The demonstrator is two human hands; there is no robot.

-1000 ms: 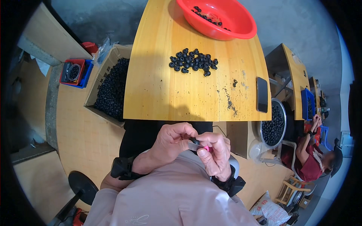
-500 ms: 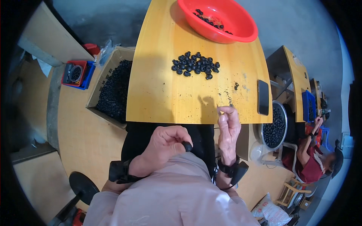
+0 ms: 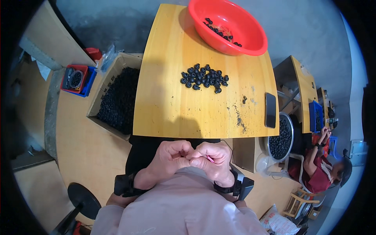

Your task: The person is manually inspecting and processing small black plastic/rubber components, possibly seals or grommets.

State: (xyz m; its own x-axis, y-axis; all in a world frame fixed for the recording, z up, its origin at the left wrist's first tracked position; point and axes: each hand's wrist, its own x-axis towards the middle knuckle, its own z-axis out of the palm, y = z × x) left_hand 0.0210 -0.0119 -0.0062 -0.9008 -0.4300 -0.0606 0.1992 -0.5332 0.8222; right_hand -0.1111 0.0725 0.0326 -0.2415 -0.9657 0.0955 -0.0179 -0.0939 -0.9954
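Note:
My left hand [image 3: 169, 159] and my right hand [image 3: 214, 159] meet fingertip to fingertip in front of my torso, below the table's near edge. The left fingers are pinched on a small black rounded part, now hidden behind the fingers. Closed in the right hand is a slim pink stick-like tool [image 3: 210, 159], and only a short length of it shows. Beyond the hands, a cluster of black rounded parts [image 3: 206, 77] with holes lies on the yellow wooden table [image 3: 164, 105]. One small black piece [image 3: 244, 100] lies apart, near dark crumbs [image 3: 239, 119].
A red basin [image 3: 239, 45] with several black parts stands at the table's far end. A dark phone [image 3: 270, 110] lies at the right edge. Left is a carton [image 3: 96, 103] full of black parts; right, a metal bowl [image 3: 290, 145] of them. A co-worker [image 3: 319, 172] sits far right.
My right hand has come left and down from the table edge to meet my left hand. The black part in the left fingers has gone out of sight. The view has shifted slightly.

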